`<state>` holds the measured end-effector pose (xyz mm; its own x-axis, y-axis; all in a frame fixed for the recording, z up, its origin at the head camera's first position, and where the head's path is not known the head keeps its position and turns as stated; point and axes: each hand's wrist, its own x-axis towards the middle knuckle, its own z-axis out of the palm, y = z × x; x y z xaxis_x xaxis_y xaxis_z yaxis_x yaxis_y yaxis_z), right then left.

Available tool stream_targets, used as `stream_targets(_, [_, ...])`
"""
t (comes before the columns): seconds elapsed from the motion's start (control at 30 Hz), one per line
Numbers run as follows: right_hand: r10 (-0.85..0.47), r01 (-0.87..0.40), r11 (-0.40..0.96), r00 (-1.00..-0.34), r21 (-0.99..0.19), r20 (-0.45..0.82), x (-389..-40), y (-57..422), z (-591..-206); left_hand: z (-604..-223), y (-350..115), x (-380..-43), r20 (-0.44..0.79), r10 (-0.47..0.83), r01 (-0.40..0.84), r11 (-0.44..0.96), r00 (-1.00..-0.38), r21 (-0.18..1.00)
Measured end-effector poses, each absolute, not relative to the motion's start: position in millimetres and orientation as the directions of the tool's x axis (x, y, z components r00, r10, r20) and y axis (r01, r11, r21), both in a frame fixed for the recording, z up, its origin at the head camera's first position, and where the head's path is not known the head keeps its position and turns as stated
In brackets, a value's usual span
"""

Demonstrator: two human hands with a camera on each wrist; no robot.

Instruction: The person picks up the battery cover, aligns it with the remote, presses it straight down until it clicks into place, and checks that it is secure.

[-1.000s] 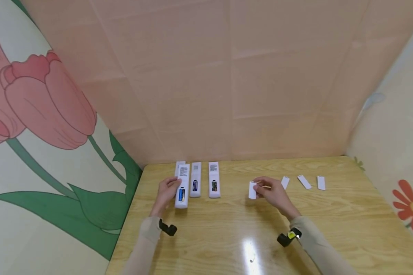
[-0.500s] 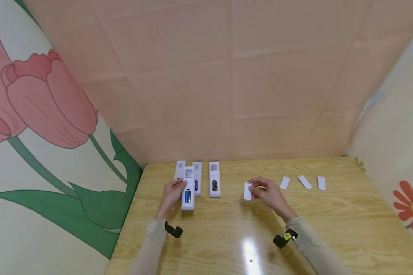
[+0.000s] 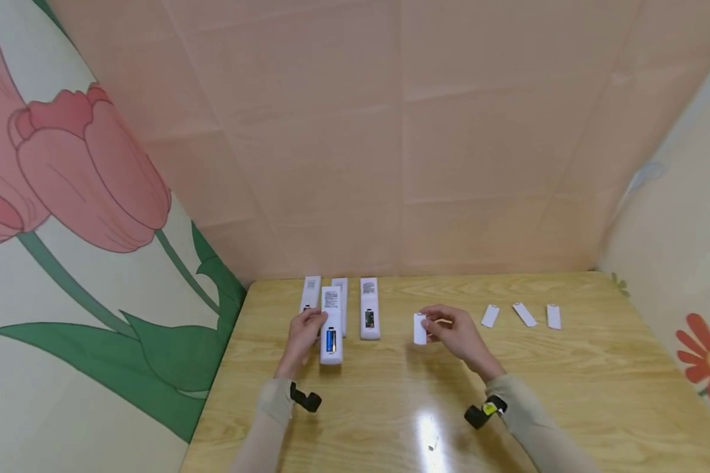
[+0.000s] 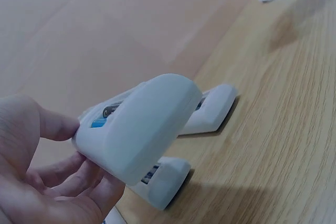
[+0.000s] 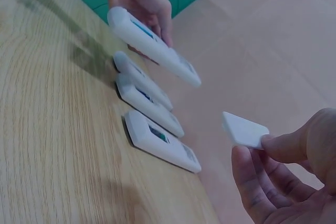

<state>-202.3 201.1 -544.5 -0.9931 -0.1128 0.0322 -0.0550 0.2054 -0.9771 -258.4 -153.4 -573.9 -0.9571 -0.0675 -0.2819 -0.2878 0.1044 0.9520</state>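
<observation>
My left hand [image 3: 302,335] grips a white remote control [image 3: 331,355] by its side, back face up, raised above the table. Blue batteries [image 3: 331,339] show in its uncovered compartment. In the left wrist view the thumb lies on one edge of the held remote [image 4: 152,129] and the other fingers are beneath it. My right hand [image 3: 458,335] pinches a small white battery cover [image 3: 419,328] between thumb and fingers, off the table. The right wrist view shows this cover [image 5: 244,130] pointing toward the remotes, apart from them.
Three more white remotes lie behind the held one, the rightmost remote [image 3: 369,309] with its battery compartment uncovered. Three loose covers lie at the right, the middle cover [image 3: 524,314] tilted. A wooden table [image 3: 378,407] meets a pinkish backdrop [image 3: 390,164] at the rear.
My left hand has carried the remote rightward, so it now overlaps the second remote from the left. My right hand has moved slightly left with the cover, narrowing the gap between the hands.
</observation>
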Motion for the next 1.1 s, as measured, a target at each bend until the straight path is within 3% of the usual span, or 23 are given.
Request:
stream_targets(0.37, [-0.103, -0.082, 0.200, -0.993, -0.976, 0.062, -206.8, 198.1, -534.3, -565.6, -136.3, -264.7, -0.299, -0.045, -0.302, 0.094, -0.953, 0.949])
stream_targets(1.1, [-0.135, -0.041, 0.163, -0.991, -0.986, 0.019, -192.5, 176.5, -541.9, -566.8, -122.8, -245.7, -0.281, -0.026, -0.282, 0.085, -0.959, 0.956])
